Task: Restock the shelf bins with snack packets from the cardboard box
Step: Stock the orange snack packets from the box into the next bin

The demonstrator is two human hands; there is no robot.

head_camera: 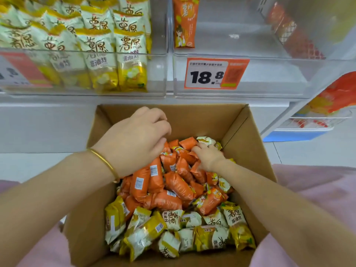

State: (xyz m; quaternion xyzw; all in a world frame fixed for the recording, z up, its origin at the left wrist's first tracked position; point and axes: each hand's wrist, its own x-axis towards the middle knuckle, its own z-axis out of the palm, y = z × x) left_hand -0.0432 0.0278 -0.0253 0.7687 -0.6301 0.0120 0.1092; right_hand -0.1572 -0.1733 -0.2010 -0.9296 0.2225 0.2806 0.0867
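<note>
Right hand: my right hand (pixel 209 158) was down in the far part of the cardboard box (pixel 248 151), resting on the heap of orange packets (pixel 173 182); its fingers (pixel 196 149) were curled down among them, but I could not tell whether they had closed on one.
Left hand: my left hand (pixel 134 139) hovered above the far-left part of the box, clear of the packets, fingers bent and loosely bunched, holding nothing that I could see.
Packets: orange ones filled the middle and far side of the box, lying jumbled, most with their long axis running roughly from me toward the shelf; yellow-and-white packets (pixel 181 232) lay along the near side, below both hands.
Key relation: the orange packets lay directly beneath and just nearer me than the right fingertips, so I judged the right hand closer to a grasp; the left would have had to drop straight down.
Target bin: the clear bin (pixel 269 78) with the 18.8 price tag (pixel 215 74) stood above and beyond the box, holding one upright orange packet (pixel 185 22) at its left.
Neighbouring bin: the bin (pixel 158 74) to its left was already packed with yellow-and-white packets.
Judgement: I reckoned the step was gathering orange packets for the nearly bare bin, a lift up and away from me.
</note>
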